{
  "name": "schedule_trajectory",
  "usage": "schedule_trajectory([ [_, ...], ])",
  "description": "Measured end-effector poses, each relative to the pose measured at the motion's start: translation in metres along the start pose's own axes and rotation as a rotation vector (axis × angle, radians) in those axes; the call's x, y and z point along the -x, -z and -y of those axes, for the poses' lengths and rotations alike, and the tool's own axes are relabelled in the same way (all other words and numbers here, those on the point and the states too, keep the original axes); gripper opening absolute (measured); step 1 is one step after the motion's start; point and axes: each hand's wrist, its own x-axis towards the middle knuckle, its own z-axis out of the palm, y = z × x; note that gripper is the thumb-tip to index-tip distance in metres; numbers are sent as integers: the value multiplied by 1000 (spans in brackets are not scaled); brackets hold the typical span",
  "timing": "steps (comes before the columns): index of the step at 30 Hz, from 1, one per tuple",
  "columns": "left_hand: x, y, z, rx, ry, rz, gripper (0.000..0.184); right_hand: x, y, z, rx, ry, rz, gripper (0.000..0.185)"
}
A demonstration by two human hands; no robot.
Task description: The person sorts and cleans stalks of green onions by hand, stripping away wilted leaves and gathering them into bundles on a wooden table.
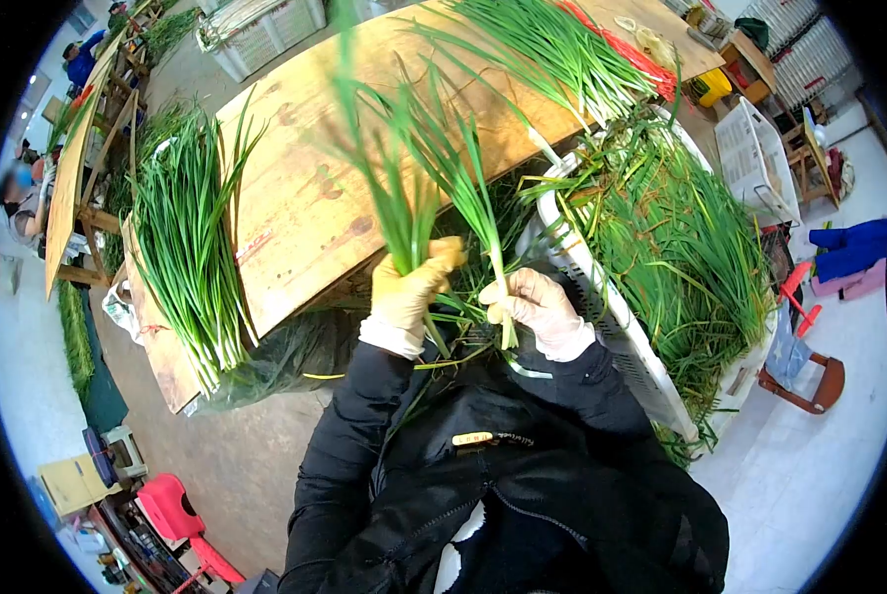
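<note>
My left hand [402, 294], in a yellowish glove, is closed around the lower stems of a bunch of chives [396, 198]; its long green leaves are blurred at the top. Close by on the right, my gloved right hand [541, 309] pinches the pale stem ends of a smaller clump of chives [473, 203], whose leaves lean up and to the left. Both clumps are held over the near edge of the wooden table [300, 188]. Loose green leaves lie below and between the hands.
A white crate [617, 317] heaped with chives and brown trimmings [661, 228] stands at my right. One neat pile of chives [188, 247] lies on the table's left end, another pile [552, 49] at the far right beside red netting [627, 45]. People work at the far left.
</note>
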Motion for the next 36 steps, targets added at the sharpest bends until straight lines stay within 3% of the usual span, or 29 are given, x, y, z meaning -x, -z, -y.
schedule_trajectory([
  [7,-3,-13,22,-25,20,23,14,-2,-10,-3,65,-5,-20,12],
  [17,-24,0,3,-103,-195,-125,9,3,-12,2,64,-95,27,11],
  [20,-29,22,-16,-4,-246,-308,11,14,6,19,-26,-31,-5,15],
  [22,-27,47,-25,-28,-233,-254,9,19,21,32,-315,85,-126,21],
  [24,-14,54,-32,-78,-192,-248,21,15,35,44,-338,238,-177,24],
  [26,-7,53,-22,-10,-172,-242,21,9,43,58,-164,328,-229,22],
  [30,-2,52,-24,31,-165,-191,27,-47,50,79,228,251,-452,14],
  [32,-7,55,-34,220,-119,-69,29,-81,81,49,370,294,-483,11],
  [34,-11,53,-36,248,-75,-17,38,-84,52,57,191,183,-319,12],
  [36,-12,41,-36,292,-3,103,42,-77,10,34,408,315,-147,15],
])
